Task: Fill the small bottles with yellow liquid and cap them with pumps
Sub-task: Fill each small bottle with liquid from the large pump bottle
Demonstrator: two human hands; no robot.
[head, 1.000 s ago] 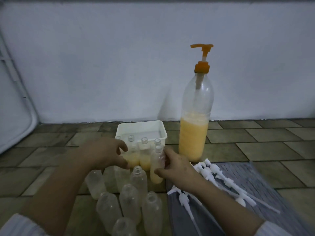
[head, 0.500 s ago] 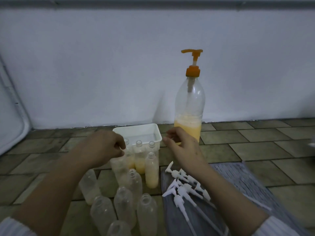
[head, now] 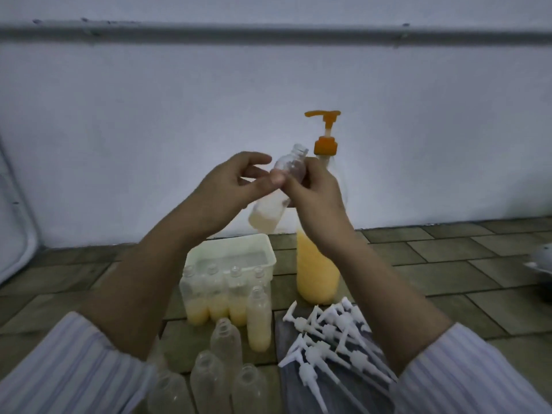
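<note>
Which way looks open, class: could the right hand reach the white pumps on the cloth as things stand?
Probably not yet. The right hand is raised, gripping a small bottle with the left hand. The pumps lie uncovered below it, so once it lets go, the way looks free.

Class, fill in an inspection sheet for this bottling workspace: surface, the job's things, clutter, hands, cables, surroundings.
Surface: tiled floor; grey mat under the pumps.
Job's things: big pump bottle part full of yellow liquid; raised small bottle tilted, uncapped, a little liquid inside; filled bottles and empty bottles standing uncapped; white pumps piled loose.
Clutter: white tub behind the bottles.
Hands: left hand and right hand both pinch the raised bottle.
Cables: nothing seen.
Surroundings: pale wall.
</note>
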